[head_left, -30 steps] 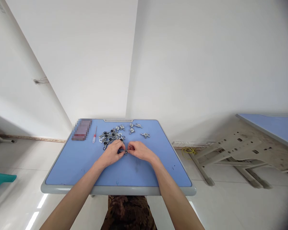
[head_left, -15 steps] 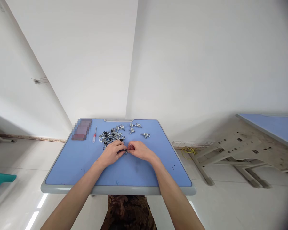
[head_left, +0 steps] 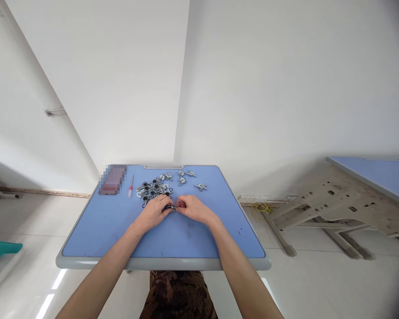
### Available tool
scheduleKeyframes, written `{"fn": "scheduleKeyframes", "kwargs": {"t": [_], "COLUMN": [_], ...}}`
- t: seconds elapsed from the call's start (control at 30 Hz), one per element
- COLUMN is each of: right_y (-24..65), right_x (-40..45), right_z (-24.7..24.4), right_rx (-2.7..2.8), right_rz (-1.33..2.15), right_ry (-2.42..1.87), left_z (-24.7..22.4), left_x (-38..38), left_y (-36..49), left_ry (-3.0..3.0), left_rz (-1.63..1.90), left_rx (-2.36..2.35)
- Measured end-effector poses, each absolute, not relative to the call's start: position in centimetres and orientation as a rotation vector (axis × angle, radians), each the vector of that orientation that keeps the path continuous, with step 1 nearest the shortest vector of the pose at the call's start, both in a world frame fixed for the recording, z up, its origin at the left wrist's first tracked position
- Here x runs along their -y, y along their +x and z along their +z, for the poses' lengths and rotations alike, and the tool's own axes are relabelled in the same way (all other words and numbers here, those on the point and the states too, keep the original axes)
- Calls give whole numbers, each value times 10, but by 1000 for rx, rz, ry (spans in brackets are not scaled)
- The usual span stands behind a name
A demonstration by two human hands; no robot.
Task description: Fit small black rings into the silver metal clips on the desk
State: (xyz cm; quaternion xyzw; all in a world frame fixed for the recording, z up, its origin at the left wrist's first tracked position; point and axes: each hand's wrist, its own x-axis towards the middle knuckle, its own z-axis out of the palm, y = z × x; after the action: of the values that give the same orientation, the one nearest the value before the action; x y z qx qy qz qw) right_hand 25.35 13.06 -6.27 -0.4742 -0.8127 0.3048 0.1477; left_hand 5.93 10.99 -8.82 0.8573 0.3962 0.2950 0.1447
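A small metal fitting (head_left: 173,210) with a ring-like end is between my two hands, just above or on the blue tabletop. My left hand (head_left: 157,211) is closed round its left side, thumb and fingers pinching it. From the right, my right hand (head_left: 191,207) has its thumb and fingertips pressed together at the fitting's other end. The fingers hide most of its shape. Right beyond my left hand spreads a pile of metal fittings (head_left: 152,189), several with black round parts. Farther back and right lie loose silvery fittings, one of them a separate metal fitting (head_left: 201,187).
A screwdriver (head_left: 130,189) with a red and clear handle lies left of the pile. Beside it is a blurred-out flat object (head_left: 113,179). The blue table (head_left: 199,243) has a raised grey edge. Another desk (head_left: 369,177) stands at right, a teal stool (head_left: 3,250) at left.
Both hands stay in nearly the same place, with only slight finger movement at the fitting. Slightly more of the fitting shows beside my left fingers. The view has shifted a little.
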Motion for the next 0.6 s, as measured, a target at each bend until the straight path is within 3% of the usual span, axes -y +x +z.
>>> {"fn": "scheduleKeyframes", "kwargs": {"t": [0.6], "right_y": [251], "right_x": [-131], "right_z": [-65], "right_rx": [2264], "right_rz": [1069], "right_ry": [-1202], "left_z": [-86], "left_x": [-107], "left_y": [60], "left_ry": [2440], "left_rz": [916], "left_rx": [-1104]}}
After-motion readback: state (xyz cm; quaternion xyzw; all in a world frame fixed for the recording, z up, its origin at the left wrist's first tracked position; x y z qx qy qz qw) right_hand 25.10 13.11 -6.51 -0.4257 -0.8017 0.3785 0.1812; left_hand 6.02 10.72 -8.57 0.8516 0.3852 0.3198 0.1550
